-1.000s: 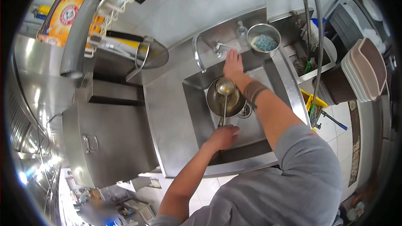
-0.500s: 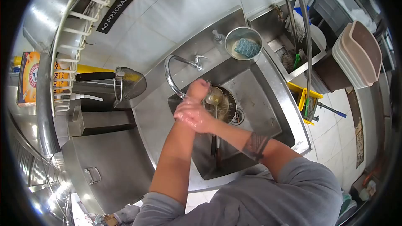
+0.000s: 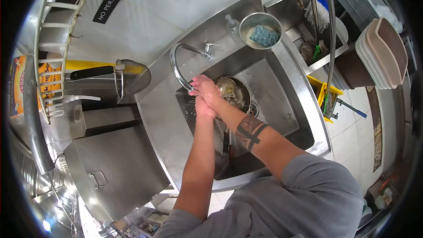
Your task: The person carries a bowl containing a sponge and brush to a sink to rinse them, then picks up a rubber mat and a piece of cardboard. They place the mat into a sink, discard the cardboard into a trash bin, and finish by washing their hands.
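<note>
Both my hands are together under the chrome faucet (image 3: 178, 57), over the left side of the steel sink (image 3: 282, 97). My left hand (image 3: 204, 107) presses against the underside of my right wrist; most of its fingers are hidden there and seem wrapped round it. Wet and shiny, my right hand (image 3: 205, 89) lies on top, its fingers stretched toward the spout. Water splashes beside them. Close by in the basin is a round pan (image 3: 243, 92) with a ladle (image 3: 226, 87) in it. Dark handles (image 3: 225, 143) extend toward the sink's front.
A steel bowl (image 3: 261, 19) with a blue-green scouring pad (image 3: 264, 35) stands on the back ledge beside a pump bottle (image 3: 231, 24). Left are a strainer (image 3: 134, 78) and a wire rack (image 3: 57, 24). Stacked bins (image 3: 381, 55) and a yellow bucket (image 3: 332, 90) stand right.
My right hand has slid from my left forearm up to the faucet. My left hand has drawn back and now sits beneath my right wrist. The view has shifted slightly.
</note>
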### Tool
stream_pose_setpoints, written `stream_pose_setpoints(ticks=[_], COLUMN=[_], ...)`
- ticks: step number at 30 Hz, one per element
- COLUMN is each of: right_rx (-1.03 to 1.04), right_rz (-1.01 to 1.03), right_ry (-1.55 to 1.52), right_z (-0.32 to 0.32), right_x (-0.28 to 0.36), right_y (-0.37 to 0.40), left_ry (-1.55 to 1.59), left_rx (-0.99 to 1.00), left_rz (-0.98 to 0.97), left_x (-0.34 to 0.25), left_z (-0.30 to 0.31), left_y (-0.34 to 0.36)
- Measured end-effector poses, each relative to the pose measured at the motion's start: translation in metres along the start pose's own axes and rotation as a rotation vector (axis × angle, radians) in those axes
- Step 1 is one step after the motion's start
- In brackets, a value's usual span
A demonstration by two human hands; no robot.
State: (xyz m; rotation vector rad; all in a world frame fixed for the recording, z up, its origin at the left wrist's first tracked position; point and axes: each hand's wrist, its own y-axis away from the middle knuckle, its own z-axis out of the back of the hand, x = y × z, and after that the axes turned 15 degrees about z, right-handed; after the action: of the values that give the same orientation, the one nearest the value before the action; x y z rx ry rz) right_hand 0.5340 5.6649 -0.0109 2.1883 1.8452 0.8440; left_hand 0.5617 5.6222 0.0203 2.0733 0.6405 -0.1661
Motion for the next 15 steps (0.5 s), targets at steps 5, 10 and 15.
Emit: stream_pose_setpoints(ticks=[5,10,15], right_rx=[0.192,-0.006,-0.065], right_rz=[0.956,0.321,0.351], right_ry=[1.411,0.623,0.836], right_z=[0.020,0.018,0.045], right_x=[-0.010,0.000,0.019], right_y=[0.053,0.063,-0.023], left_ry=[-0.182,0.011,-0.165], left_rx=[0.019,0.289,0.011], left_rz=[-0.222,-0.328,-0.154], left_x=[-0.030,-0.024,-0.014], left_z=[0.094,0.011,-0.017], left_y=[-0.088,-0.076,-0.046])
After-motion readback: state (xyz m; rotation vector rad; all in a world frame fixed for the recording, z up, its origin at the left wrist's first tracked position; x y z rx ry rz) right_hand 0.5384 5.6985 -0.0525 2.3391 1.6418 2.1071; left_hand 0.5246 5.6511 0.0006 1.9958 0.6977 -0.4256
